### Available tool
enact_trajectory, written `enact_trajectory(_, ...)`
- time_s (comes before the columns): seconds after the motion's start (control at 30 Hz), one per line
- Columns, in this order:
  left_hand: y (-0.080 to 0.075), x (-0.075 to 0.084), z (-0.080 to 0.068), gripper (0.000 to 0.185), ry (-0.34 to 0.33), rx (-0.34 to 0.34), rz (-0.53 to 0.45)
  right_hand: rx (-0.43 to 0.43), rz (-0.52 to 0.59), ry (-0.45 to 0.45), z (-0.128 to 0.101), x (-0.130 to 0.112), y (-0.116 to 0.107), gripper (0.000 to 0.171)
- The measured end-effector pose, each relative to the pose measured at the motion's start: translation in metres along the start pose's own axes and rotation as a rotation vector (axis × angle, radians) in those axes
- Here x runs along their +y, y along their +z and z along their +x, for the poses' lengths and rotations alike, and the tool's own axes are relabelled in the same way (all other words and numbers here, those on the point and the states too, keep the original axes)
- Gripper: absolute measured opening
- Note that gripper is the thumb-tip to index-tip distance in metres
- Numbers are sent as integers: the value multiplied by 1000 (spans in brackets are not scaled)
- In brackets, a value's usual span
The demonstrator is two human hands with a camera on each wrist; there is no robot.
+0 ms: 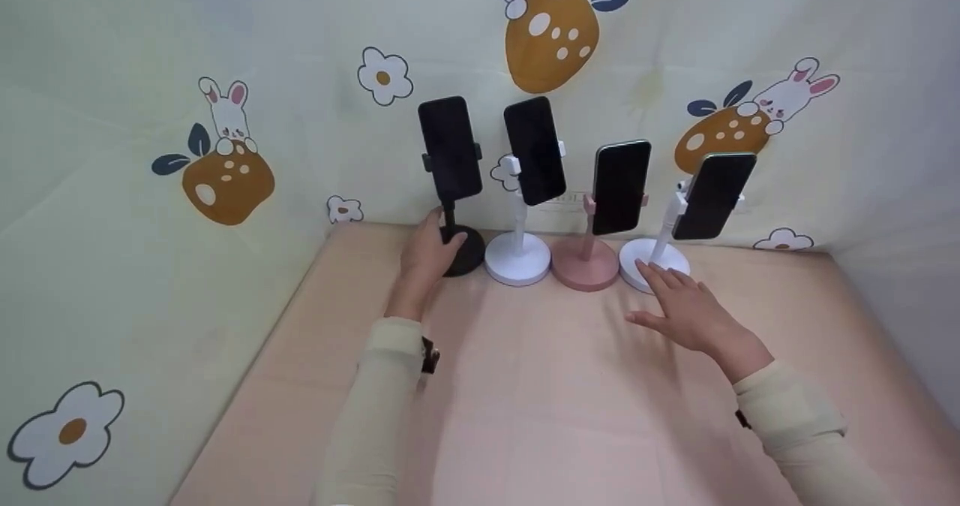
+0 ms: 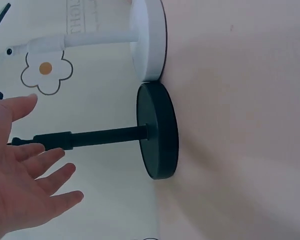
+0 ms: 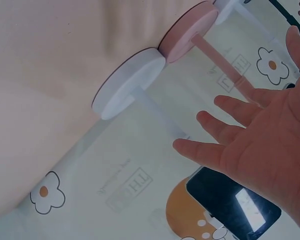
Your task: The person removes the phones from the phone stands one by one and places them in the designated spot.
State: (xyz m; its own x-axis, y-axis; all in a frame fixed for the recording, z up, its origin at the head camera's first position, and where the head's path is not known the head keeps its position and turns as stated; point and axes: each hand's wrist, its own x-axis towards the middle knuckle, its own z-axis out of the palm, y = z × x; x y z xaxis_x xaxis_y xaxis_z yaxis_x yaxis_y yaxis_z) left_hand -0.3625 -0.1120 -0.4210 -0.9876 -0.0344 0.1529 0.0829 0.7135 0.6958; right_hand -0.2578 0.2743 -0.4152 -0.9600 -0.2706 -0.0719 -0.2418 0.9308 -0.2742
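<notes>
Several phone stands stand upright in a row at the back of the table, each with a dark-screened phone clamped on top. From left to right come a black stand point(image 1: 469, 251), a white stand point(image 1: 517, 264), a pink stand point(image 1: 585, 267) and another white stand point(image 1: 637, 254). My left hand point(image 1: 424, 257) is beside the black stand, fingers spread and relaxed; the left wrist view shows a gap between the palm and the pole. Near the right white stand's base is my right hand point(image 1: 688, 312), fingers extended and holding nothing. Phones point(image 1: 451, 149) lean at slightly different angles.
A pale pink cloth point(image 1: 547, 401) covers the table. Close behind the stands hangs a light curtain point(image 1: 300, 63) printed with rabbits, orange fruit and flowers, which also runs along the left side. Neighbouring stand bases touch or nearly touch.
</notes>
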Motion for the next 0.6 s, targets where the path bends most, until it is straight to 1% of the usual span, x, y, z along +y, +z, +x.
enact_trajectory(0.17,-2,-9,8,64,-2,23,-122,4,1,-4,0,1,2,86)
enact_trajectory(0.3,-1,-14,14,62,12,49,-180,3,2,-8,0,2,4,87)
enact_trajectory(0.4,2,-15,21,61,48,88,-222,20,-7,-24,0,5,5,87)
enact_trajectory(0.53,8,-14,32,60,100,144,-301,39,-4,-44,0,7,6,87)
enact_trajectory(0.6,10,-15,36,60,107,160,-338,38,4,-46,1,8,7,87)
